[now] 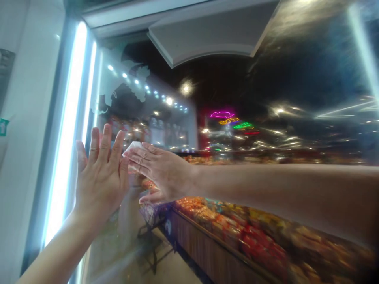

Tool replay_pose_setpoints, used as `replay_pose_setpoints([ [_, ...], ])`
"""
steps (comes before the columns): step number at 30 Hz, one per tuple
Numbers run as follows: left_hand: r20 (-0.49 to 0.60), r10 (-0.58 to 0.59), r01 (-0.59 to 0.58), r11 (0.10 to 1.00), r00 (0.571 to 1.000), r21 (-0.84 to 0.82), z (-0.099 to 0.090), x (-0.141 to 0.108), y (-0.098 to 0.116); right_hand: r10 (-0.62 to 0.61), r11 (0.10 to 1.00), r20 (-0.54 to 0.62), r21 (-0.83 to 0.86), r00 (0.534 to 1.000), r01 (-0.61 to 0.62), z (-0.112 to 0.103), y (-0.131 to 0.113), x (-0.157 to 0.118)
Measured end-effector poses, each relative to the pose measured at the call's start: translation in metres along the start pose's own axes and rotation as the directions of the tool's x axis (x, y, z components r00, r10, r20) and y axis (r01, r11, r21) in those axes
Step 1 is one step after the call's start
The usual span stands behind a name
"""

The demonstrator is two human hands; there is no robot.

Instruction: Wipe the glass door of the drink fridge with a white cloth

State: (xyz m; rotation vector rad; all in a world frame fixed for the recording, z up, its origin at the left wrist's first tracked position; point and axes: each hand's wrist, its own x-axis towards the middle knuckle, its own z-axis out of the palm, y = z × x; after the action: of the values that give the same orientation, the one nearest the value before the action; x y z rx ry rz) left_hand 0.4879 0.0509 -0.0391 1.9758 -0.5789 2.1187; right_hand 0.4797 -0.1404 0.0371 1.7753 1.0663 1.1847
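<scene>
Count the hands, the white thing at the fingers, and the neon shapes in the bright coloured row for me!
Hands: 2 (left hand, right hand)
White thing: 1
Neon shapes: 4 (pink shape, orange shape, green shape, red shape)
Total: 7

Wood-sided bin (204,248), colourful goods (260,246) heaped inside — seemingly packaged, blurred

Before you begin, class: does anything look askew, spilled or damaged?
Nothing looks spilled or broken near the left hand or right hand. Pale, ragged shapes at upper left could be decoration or damage; I can't tell.
</scene>
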Motion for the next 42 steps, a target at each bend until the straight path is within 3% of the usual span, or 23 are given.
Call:
replay_pose_setpoints([
  [5,-0.006,0.028,-0.028,0.998,1.0,0.05,0.001,-0.001,-0.004,0.206,0.979,-0.109,0.031,0.972,-0.204,0.0,0.018,0.01],
  [8,-0.029,0.035,-0.035,0.999,0.999,0.009,0.004,-0.001,-0.001,0.112,0.994,-0.094,0.003,0.989,-0.113,-0.004,0.023,0.0],
  [10,-0.043,0.045,-0.046,0.999,0.998,-0.015,0.008,-0.001,0.002,0.078,0.997,-0.046,0.002,0.996,-0.078,-0.01,0.028,-0.012],
  [13,-0.044,0.052,-0.053,0.998,0.998,-0.025,0.016,0.002,0.012,0.238,0.971,-0.034,-0.031,0.971,-0.239,-0.021,0.04,-0.033],
  [15,-0.044,0.056,-0.057,0.998,0.997,-0.033,0.022,0.006,0.022,0.278,0.957,-0.057,-0.066,0.959,-0.281,-0.028,0.045,-0.05],
  [19,-0.035,0.073,-0.076,0.994,0.997,-0.079,0.03,0.02,0.046,0.156,0.982,-0.036,-0.1,0.987,-0.159,-0.043,0.06,-0.091],
  [23,-0.025,0.059,-0.062,0.989,0.998,-0.136,0.028,0.033,0.067,0.354,0.922,-0.099,-0.133,0.93,-0.365,-0.059,0.077,-0.124],
  [25,-0.017,0.035,-0.037,0.987,0.999,-0.158,0.026,0.035,0.076,0.389,0.911,-0.098,-0.109,0.916,-0.399,-0.061,0.066,-0.139],
  [29,-0.014,0.061,-0.062,0.98,0.998,-0.189,0.027,0.02,0.096,0.184,0.982,-0.007,-0.032,0.983,-0.184,-0.054,0.02,-0.167],
  [31,0.004,0.083,-0.081,0.979,0.997,-0.188,0.028,0.004,0.107,0.234,0.972,-0.018,-0.027,0.972,-0.234,-0.051,0.007,-0.175],
  [34,0.047,0.097,-0.088,0.981,0.994,-0.173,0.026,-0.026,0.122,0.404,0.912,-0.083,-0.041,0.911,-0.409,-0.043,-0.009,-0.181],
  [35,0.061,0.101,-0.089,0.981,0.993,-0.172,0.025,-0.036,0.125,0.397,0.915,-0.088,-0.039,0.914,-0.401,-0.039,-0.018,-0.182],
  [39,0.134,0.077,-0.051,0.981,0.988,-0.188,0.017,-0.075,0.131,0.17,0.985,-0.003,0.008,0.985,-0.17,-0.029,-0.055,-0.189],
  [40,0.153,0.06,-0.03,0.981,0.986,-0.191,0.016,-0.083,0.131,0.178,0.984,0.001,0.023,0.984,-0.178,-0.029,-0.061,-0.19],
  [42,0.19,0.025,0.013,0.981,0.981,-0.196,0.013,-0.098,0.13,0.344,0.939,-0.028,0.043,0.939,-0.342,-0.03,-0.068,-0.191],
])
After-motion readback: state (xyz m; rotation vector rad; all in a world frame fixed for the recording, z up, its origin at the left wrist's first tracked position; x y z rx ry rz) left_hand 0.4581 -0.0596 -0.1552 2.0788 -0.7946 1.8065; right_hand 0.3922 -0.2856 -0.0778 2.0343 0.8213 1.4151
